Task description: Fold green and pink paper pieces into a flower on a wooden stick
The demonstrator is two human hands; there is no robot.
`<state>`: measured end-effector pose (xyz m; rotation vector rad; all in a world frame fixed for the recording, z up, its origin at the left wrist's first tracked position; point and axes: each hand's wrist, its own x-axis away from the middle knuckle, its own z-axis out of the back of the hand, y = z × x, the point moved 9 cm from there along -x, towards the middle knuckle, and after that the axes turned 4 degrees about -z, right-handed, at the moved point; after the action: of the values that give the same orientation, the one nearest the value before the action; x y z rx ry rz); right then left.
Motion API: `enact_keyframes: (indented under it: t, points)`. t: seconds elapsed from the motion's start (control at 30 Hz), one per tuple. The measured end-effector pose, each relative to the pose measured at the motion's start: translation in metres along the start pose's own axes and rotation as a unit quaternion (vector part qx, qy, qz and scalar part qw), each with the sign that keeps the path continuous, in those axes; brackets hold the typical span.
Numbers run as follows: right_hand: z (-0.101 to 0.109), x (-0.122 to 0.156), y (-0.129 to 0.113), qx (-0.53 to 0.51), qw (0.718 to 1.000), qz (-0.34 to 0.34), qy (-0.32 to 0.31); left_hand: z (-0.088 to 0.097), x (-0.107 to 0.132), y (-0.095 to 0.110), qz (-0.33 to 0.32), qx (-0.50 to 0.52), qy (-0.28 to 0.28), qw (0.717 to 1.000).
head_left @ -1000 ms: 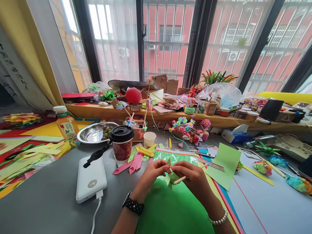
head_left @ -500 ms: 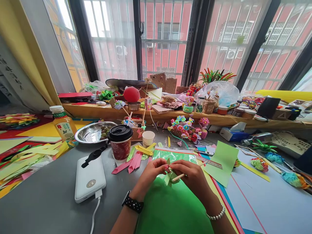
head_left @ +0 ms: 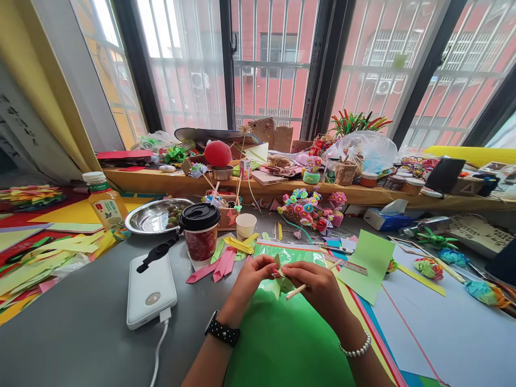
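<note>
Between my two hands is a small folded paper flower (head_left: 277, 286), light green with a bit of pink at its centre. My left hand (head_left: 255, 277) pinches its upper left petal between thumb and fingertips. My right hand (head_left: 318, 285) has its fingertips at the flower's right side, and a thin wooden stick (head_left: 296, 292) pokes out from under those fingers, pointing down left. Both hands are held over a green sheet (head_left: 282, 344). Part of the flower is hidden behind my fingers.
Left of my hands stand a white power bank (head_left: 151, 290) with a cable, a lidded coffee cup (head_left: 199, 236) and a paper cup (head_left: 245, 226). Pink paper strips (head_left: 220, 266) lie nearby. On the right are a green paper sheet (head_left: 368, 266), a ruler (head_left: 355, 267) and a tissue box (head_left: 385, 219).
The flower has turned in my fingers, with its petals showing more openly. My right fingertips have shifted slightly, and the stick tilts a little differently. The view has moved slightly.
</note>
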<state>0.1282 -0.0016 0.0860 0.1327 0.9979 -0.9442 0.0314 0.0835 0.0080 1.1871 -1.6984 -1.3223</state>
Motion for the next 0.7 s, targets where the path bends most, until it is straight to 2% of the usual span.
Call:
enact_keyframes:
  t: [0.2,0.33,0.57,0.7]
  points:
    - [-0.002,0.001,0.011,0.018,0.999,-0.036,-0.012,-0.002,0.001,0.003,-0.010,-0.013,-0.016,1.000]
    - [0.002,0.002,0.013,0.021,0.999,-0.039,0.005,-0.005,0.002,0.006,-0.027,-0.019,-0.034,0.999]
    - [0.009,0.002,0.009,0.016,0.999,-0.035,0.031,-0.005,0.004,0.020,-0.094,-0.075,-0.027,0.992]
    - [0.017,0.002,0.013,0.043,0.995,-0.063,0.062,-0.006,0.007,0.029,-0.152,-0.086,-0.017,0.984]
